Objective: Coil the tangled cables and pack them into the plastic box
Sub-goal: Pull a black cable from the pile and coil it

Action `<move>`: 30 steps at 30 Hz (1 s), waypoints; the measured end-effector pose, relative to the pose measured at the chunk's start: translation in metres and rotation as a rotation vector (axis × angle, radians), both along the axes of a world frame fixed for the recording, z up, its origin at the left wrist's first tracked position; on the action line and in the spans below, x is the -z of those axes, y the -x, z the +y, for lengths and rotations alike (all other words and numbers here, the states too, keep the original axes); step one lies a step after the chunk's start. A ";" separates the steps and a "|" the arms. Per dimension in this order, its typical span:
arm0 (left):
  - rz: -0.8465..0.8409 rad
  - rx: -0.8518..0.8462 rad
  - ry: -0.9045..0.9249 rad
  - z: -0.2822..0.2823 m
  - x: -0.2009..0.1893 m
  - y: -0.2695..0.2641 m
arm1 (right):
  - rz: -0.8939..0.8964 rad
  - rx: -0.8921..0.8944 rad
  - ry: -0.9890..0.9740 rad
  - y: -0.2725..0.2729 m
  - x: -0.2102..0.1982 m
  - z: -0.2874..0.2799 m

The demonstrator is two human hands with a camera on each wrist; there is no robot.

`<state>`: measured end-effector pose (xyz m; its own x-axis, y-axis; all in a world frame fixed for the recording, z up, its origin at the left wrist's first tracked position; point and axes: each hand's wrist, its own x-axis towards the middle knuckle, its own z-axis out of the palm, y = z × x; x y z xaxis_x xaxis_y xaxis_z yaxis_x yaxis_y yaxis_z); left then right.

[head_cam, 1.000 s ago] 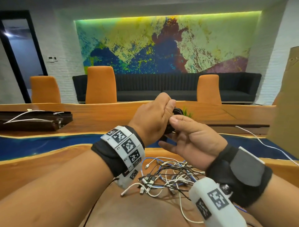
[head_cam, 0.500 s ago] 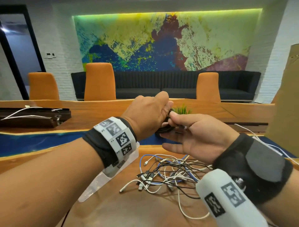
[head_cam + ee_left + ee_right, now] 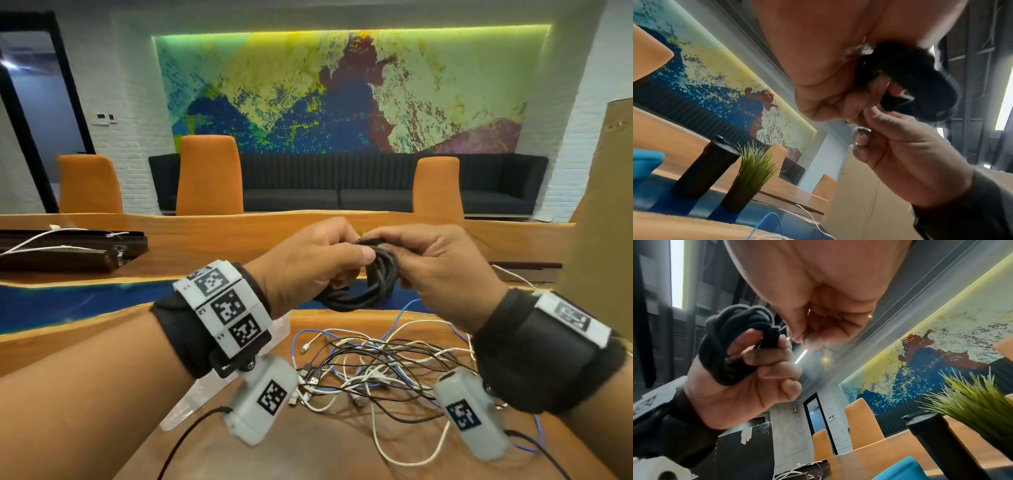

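Note:
A black coiled cable [image 3: 371, 284] hangs in the air between my hands, above the table. My left hand [image 3: 354, 257] grips its left side, with loops wrapped round the fingers as the right wrist view shows [image 3: 723, 344]. From the right, my right hand [image 3: 395, 255] pinches the top of the coil, and in the right wrist view its fingertips [image 3: 797, 334] meet the cable's end. A tangle of black, white and blue cables [image 3: 373, 370] lies on the wooden table below. The clear plastic box [image 3: 181, 407] shows partly under my left wrist.
A black tumbler [image 3: 705, 168] and a small potted grass plant [image 3: 752, 175] stand on the blue strip beyond the coil. A cardboard sheet [image 3: 603, 205] stands at the right. A dark tray with white cables [image 3: 68, 250] lies far left. Orange chairs line the far side.
Both hands have come nearer and lower over the tangle. My right hand turned from lying under the coil to pinching it from the right, and more of the coil shows.

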<state>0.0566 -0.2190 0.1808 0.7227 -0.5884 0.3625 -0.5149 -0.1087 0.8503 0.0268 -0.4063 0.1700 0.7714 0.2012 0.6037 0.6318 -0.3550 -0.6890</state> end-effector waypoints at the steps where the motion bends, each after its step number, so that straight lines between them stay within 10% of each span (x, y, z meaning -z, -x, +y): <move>1: 0.021 -0.014 0.003 -0.002 0.002 0.001 | 0.007 0.016 -0.020 0.000 0.003 0.001; 20: -0.270 -0.106 0.052 -0.001 0.009 0.002 | 0.352 0.068 -0.329 0.011 -0.004 0.000; 30: -0.322 -0.187 0.062 0.005 0.018 0.005 | 0.367 0.090 -0.153 0.016 -0.009 0.011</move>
